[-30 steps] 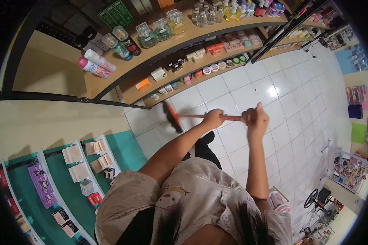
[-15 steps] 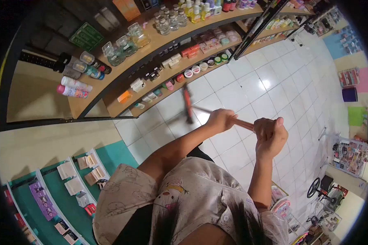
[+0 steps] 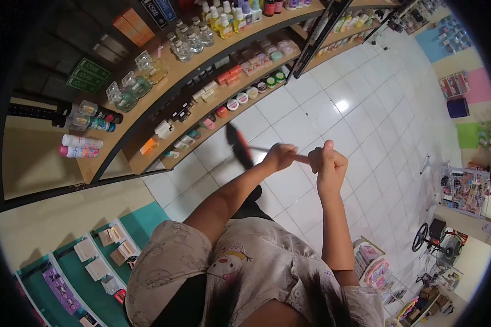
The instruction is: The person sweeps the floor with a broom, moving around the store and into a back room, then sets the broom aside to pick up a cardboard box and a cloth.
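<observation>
A broom (image 3: 240, 145) with a red block and dark bristles is at the white tiled floor, beside the lower shelf; its head is a little blurred. My left hand (image 3: 280, 158) is wrapped around the broom's handle nearer the head. Farther up, toward the handle's end, my right hand (image 3: 328, 165) is closed on the same stick with its thumb raised. Between the two hands a short brownish length of handle shows. Part of my dark-clothed leg (image 3: 252, 204) appears below the broom head.
A curved wooden shelf (image 3: 202, 65) holds bottles, jars and boxes along the upper left. At lower left stands a green tiered rack (image 3: 147, 215) with small packages. A black fan (image 3: 451, 248) and a wire display (image 3: 463, 188) are at the right, beyond the tiled floor (image 3: 360, 141).
The broom head has moved slightly left and turned, showing its bristles more broadly. Both hands have shifted left in view, still gripping the handle. The shelves also shifted left as the camera turned.
</observation>
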`<state>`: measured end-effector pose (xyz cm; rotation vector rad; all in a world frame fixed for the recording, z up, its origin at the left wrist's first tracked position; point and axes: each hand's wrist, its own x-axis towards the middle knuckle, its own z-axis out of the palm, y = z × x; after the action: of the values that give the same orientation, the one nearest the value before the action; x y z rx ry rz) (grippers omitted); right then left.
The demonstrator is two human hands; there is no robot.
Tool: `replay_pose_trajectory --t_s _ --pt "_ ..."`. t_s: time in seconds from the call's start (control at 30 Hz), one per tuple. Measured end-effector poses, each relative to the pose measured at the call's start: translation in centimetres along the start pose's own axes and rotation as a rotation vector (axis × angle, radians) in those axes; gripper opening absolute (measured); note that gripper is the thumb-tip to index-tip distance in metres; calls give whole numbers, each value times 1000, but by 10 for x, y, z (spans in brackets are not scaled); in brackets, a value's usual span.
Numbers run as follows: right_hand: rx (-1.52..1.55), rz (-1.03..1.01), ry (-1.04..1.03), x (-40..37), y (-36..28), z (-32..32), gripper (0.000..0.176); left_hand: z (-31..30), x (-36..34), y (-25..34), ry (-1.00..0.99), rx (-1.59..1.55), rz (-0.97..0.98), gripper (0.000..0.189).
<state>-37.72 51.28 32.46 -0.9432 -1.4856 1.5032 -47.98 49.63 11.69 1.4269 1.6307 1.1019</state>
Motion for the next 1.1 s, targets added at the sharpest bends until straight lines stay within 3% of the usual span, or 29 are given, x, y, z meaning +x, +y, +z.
replay_pose_trajectory --t_s 0.03,0.07,0.13,0.2,0.23,0.3,0.4,0.53,0.6,0.7,0.83,1.1 --pt "-57 -39 17 2 -1 -1 57 2 18 7 30 35 165 32" --pt "-114 -77 34 2 -1 -2 56 4 31 13 -56 -109 92 34" --pt "-221 -220 30 -1 7 -3 52 0 47 25 -151 -255 181 42" --pt "-341 -273 -100 -9 10 -11 52 1 47 31 -204 -380 195 42" --pt "-360 -350 -98 -13 6 -11 51 5 46 33 -180 -329 190 42" --pt "-157 -376 -63 -22 -20 -14 50 0 32 62 -96 -340 230 42" --pt "20 -412 32 -29 -60 -19 55 -10 6 103 -29 -66 87 38" --pt "140 -80 138 -16 -43 -31 57 -6 -16 76 -22 60 25 32" --pt "99 -22 103 -14 -22 -27 57 4 -12 41 19 71 94 32" --pt "2 -99 74 -8 -13 -8 48 2 15 22 80 172 213 37" --pt "-245 -248 49 17 19 14 40 -8 62 -4 -189 197 142 24" --pt "-487 -366 57 58 66 50 36 -13 122 -44 -211 164 245 21"
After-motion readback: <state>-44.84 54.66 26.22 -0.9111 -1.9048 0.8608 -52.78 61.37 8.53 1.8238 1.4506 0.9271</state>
